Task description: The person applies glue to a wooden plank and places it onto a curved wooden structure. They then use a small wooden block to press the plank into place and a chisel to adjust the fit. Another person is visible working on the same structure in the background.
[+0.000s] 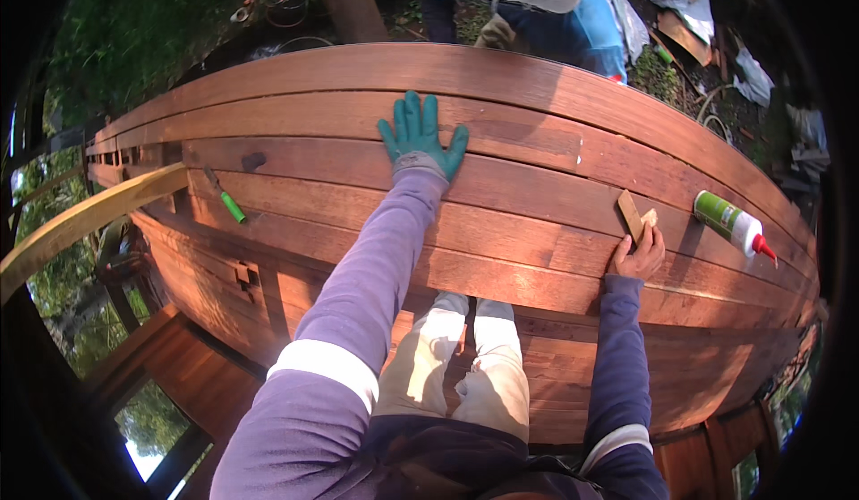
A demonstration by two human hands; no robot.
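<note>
My left hand (422, 137), in a green glove, lies flat on the reddish-brown wooden planks (537, 187) with its fingers spread. Bare and curled, my right hand (639, 256) grips a small wooden block (630, 215) near the gap between two boards. A second, paler bit of wood (649, 220) shows at its fingertips; whether the two are joined I cannot tell. Just right of this hand, a green-and-white glue bottle (729, 221) with a red nozzle lies on its side. Far to the left rests a green-handled tool (233, 206) with a thin blade.
A dark lump (254, 161) sits near the bladed tool. At left, a pale wooden beam (98, 218) slants in against the planks. Beyond the far edge is a person in blue (591, 34), with plastic sheeting and scraps (684, 8) on the ground.
</note>
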